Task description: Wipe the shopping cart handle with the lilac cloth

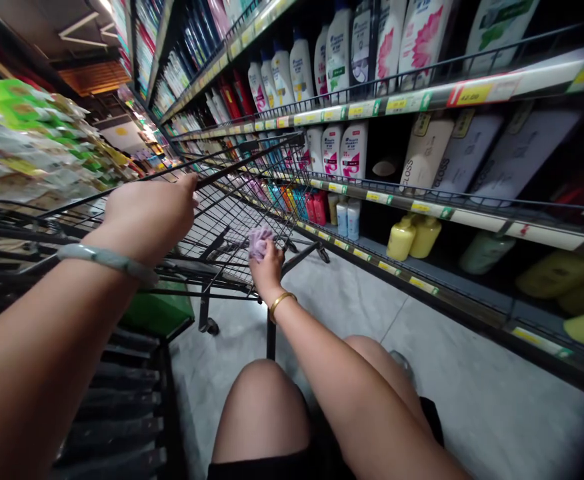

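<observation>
- Left hand [149, 213]: left of centre in the frame, back of the hand to the camera, fingers curled closed on the black bar [229, 171] of the cart. Pale bangle [107, 261] at the wrist.
- Right hand [268, 267]: near the centre, fingers closed on a crumpled purple cloth [259, 243]. Gold bracelet [281, 304] at the wrist.
- Cloth: bunched, standing out above the fingers, beside the cart's wire side; whether it touches the wires cannot be told.
- Cart: dark wire mesh, running from the left edge to the upper centre, with a wheel [213, 326] on the floor [362, 300].
- Knees [259, 407]: bent, lower centre.
- Shelves [407, 101]: upper centre to right edge, bearing bottles in rows; two yellow pump bottles [401, 239] on the lowest tier, right of centre.
- Handling, as judged: the left hand's firm hold is best kept, since a wheeled cart may roll. The cloth is best kept gathered in the right hand, its loose folds clear of the wires, where they could snag. Light pressure suits the thin mesh; fingertips should stay out of its gaps.
</observation>
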A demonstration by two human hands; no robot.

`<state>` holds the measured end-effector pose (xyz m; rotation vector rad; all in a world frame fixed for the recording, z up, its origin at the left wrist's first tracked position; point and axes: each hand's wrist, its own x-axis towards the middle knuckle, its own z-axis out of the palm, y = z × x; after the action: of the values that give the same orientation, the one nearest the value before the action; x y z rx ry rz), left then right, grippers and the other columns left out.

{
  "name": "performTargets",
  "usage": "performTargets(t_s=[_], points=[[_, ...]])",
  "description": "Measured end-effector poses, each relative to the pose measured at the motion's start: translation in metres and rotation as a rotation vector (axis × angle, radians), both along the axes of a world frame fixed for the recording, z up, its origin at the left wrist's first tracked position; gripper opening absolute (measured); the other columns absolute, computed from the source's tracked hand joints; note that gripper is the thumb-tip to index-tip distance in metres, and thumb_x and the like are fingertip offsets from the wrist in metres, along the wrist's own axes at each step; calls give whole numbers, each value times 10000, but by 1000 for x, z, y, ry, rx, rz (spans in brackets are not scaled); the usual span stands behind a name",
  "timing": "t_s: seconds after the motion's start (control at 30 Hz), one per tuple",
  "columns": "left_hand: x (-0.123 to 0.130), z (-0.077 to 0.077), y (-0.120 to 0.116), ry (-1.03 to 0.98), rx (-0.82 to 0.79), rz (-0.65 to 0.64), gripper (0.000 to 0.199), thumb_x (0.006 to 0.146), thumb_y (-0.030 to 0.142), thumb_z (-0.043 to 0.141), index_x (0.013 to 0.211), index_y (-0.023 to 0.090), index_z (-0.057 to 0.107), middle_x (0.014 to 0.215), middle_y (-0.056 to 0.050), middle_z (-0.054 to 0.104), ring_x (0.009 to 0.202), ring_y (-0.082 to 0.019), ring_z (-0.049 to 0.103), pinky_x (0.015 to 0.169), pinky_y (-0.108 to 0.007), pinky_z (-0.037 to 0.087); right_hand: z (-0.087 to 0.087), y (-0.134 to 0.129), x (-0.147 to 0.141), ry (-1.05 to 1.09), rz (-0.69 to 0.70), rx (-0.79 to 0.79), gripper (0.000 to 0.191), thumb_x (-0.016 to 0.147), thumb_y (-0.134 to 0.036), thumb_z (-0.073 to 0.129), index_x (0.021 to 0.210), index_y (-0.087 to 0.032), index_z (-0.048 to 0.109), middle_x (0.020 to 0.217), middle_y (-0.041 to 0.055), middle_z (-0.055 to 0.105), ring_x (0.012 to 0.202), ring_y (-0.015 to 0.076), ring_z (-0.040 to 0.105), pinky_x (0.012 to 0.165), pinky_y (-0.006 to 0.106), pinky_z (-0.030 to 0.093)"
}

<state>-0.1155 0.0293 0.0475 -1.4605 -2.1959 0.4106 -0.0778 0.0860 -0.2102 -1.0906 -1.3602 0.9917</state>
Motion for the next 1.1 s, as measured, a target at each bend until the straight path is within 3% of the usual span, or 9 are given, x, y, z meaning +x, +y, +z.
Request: performTargets(t_s=[0.1,0.23,0.3,0.47,0.63,0.7,0.93,1.0,1.1], points=[[4,-2,6,52,37,50,596,1013,434,309,1567,254,436,1154,-234,747,1072,-394,725,826,-537,565,12,-2,-4,37,4,-37,566,800,-108,726,1350,-164,605,1160,135,673,1142,259,642,1016,376,546],[12,-2,10,25,42,26,577,999,386,313,1513,185,479,1135,-255,740,1017,-392,722,803,-540,565,33,-6,-6,137,58,190,651,790,-124,743,1411,-215,571,1237,117,637,1096,216,653,1055,358,537],[17,-1,12,40,43,20,577,1000,382,278,1483,151,494,1117,-266,738,993,-390,716,788,-524,562,29,-3,-3,133,70,216,616,806,-150,747,1396,-215,581,1228,114,640,1095,215,654,1068,371,531],[26,-1,19,32,38,6,544,996,321,285,1436,98,514,1102,-279,732,1018,-389,710,775,-485,554,14,0,5,55,21,-1,505,796,-144,744,1287,-179,633,1137,117,678,1099,248,647,1014,403,554],[30,0,27,4,53,-5,474,978,255,340,1330,50,581,1126,-300,722,1066,-409,719,798,-493,554,61,-18,2,137,163,381,645,806,-184,745,1419,-208,546,1260,125,619,1148,242,619,1040,364,547],[30,0,32,-1,51,-23,457,981,260,359,1310,40,586,1145,-299,720,1082,-387,716,824,-480,552,67,-20,2,146,190,468,669,813,-193,735,1447,-206,521,1288,131,602,1186,247,598,1068,369,532],[31,0,47,-25,58,-15,487,978,143,306,1366,29,577,1179,-293,725,1122,-351,704,846,-472,539,21,10,7,40,68,-1,460,799,-125,704,1253,-178,648,1100,116,700,1097,272,627,1026,429,541],[33,0,49,-34,61,-15,485,979,149,315,1365,21,579,1187,-298,723,1132,-355,705,852,-469,537,31,9,7,66,73,34,510,790,-131,717,1292,-172,634,1124,124,699,1090,268,634,1005,409,552],[37,-1,52,-42,74,-17,474,961,193,382,1341,-1,590,1183,-321,716,1127,-392,709,855,-477,535,59,-4,7,158,121,292,624,806,-176,723,1409,-202,563,1231,129,659,1124,250,636,1006,374,558]])
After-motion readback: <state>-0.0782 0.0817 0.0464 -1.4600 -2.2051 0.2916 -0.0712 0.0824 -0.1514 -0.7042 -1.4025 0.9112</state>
